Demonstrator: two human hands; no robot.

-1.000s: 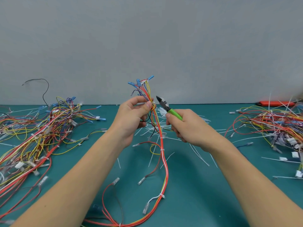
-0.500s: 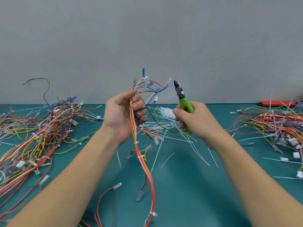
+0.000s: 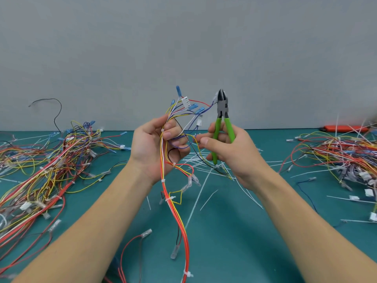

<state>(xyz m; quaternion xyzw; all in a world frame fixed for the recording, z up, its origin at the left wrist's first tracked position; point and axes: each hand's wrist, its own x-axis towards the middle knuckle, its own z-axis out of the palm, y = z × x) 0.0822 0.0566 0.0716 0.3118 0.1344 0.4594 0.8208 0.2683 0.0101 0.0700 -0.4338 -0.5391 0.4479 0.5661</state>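
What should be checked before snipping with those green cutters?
1. Left hand grips the wire bundle firmly: ok.
2. Right hand holds the cutters by the green handles: ok.
3. Fingers are away from the blades: ok, the blades point up, above both hands.
4. Blades are set on a white tie, not on a wire: not ok, they stand in the air beside the blue connectors.
5. Which tie gets cut next: cannot tell.
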